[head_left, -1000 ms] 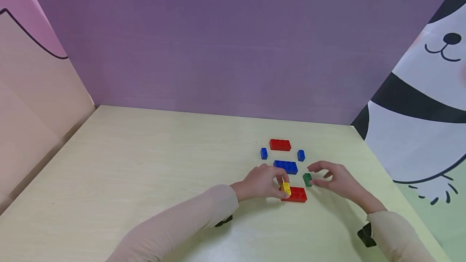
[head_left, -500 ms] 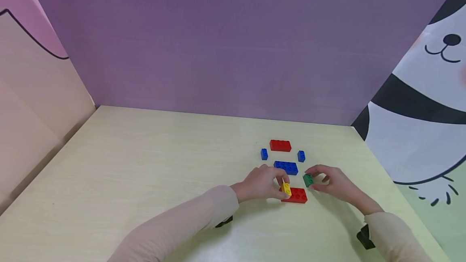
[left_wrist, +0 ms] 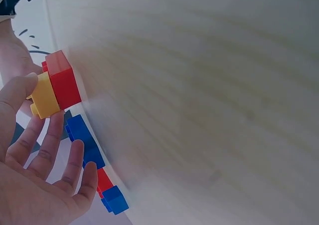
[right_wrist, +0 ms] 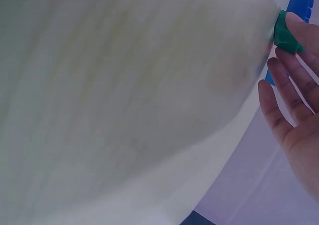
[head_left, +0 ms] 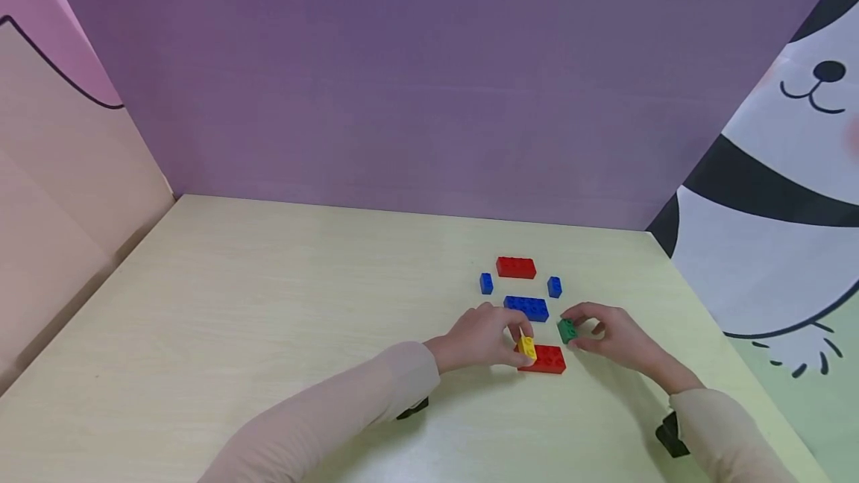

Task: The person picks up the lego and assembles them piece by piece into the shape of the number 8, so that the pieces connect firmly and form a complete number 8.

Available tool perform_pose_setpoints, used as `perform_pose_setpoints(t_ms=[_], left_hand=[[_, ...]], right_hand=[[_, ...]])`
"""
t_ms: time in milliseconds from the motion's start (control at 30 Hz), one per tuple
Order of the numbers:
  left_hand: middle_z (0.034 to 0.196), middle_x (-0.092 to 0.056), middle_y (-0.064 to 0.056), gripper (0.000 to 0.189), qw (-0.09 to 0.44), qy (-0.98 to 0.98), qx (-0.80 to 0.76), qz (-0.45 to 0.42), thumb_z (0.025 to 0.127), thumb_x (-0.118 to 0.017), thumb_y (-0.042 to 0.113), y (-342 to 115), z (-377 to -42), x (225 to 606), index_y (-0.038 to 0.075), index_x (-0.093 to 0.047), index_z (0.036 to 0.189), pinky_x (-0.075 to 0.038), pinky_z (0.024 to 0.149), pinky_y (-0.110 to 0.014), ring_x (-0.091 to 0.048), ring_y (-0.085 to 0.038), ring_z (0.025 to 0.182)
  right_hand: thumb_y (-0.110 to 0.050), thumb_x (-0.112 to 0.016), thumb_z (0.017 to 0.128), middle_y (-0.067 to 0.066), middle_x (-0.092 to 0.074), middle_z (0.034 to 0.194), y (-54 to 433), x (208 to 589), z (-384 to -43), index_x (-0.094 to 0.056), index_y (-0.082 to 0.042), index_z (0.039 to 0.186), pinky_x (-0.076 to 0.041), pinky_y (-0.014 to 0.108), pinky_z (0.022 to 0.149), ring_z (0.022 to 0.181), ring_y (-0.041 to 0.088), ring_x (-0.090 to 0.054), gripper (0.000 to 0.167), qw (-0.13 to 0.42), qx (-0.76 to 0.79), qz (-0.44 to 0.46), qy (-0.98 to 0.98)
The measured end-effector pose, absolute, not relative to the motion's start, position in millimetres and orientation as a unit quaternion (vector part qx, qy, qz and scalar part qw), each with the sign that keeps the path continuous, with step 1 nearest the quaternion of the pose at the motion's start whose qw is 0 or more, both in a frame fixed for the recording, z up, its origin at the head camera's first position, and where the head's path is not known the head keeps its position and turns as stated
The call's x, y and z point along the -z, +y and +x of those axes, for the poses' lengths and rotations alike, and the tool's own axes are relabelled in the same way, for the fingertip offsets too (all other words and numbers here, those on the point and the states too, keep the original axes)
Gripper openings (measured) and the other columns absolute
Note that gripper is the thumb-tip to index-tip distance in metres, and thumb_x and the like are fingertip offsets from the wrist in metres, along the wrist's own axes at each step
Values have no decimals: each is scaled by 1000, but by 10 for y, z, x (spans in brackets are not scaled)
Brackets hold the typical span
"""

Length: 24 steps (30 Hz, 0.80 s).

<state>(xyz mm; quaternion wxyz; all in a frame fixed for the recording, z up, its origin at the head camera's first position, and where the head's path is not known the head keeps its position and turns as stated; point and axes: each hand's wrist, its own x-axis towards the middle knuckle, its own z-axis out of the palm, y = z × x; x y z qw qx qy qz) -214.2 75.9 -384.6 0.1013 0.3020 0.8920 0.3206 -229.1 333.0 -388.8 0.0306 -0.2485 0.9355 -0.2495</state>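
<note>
One yellow brick (head_left: 527, 349) in left hand (head_left: 478, 336), green brick (head_left: 567, 331) in right hand (head_left: 617, 336)

tabletop (head_left: 268, 297) free at left, purple wall (head_left: 416, 88) along far edge, long blue brick (head_left: 526, 308) just beyond left hand (head_left: 479, 335), narrow gap between left hand and green brick (head_left: 567, 332)

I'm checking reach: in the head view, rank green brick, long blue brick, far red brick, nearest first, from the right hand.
1. Green brick: pinched by the right hand.
2. Long blue brick: left of the green one.
3. Far red brick: behind the blue one.
</note>
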Motion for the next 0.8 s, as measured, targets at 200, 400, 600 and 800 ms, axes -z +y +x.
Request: perform_pose_setpoints(t_ms=[200,400,600,800], left_hand=[[85,-62,14,25,99,892,-319,304,73,-75,34,760,-2147,3845,28,-62,93,-37,65,-17,-50,-4,89],[84,-61,15,24,103,892,-320,303,73,-75,35,766,-2154,3859,29,-61,92,-37,65,-17,-49,-4,89],[84,-61,15,25,104,892,-321,300,73,-75,35,769,-2158,3866,30,-61,92,-37,65,-18,-49,-4,89],[85,-61,15,24,106,889,-327,301,73,-76,35,768,-2161,3865,29,-61,92,-38,65,-18,-49,-4,89]], right_hand=[[-11,-75,73,8,-65,100,3307,3834,-2267,-59,-5,110,-49,25,66,90,26,-60,41,25,248,-243,938],[-12,-75,73,9,-64,104,3285,3774,-2236,-59,-5,111,-51,29,67,92,27,-60,41,20,236,-244,940],[-14,-76,72,8,-64,104,3251,3710,-2195,-59,-6,111,-50,30,68,93,27,-59,42,13,228,-253,940],[-16,-76,73,5,-64,104,3209,3655,-2137,-60,-7,110,-50,32,69,93,27,-59,41,17,233,-256,938]])
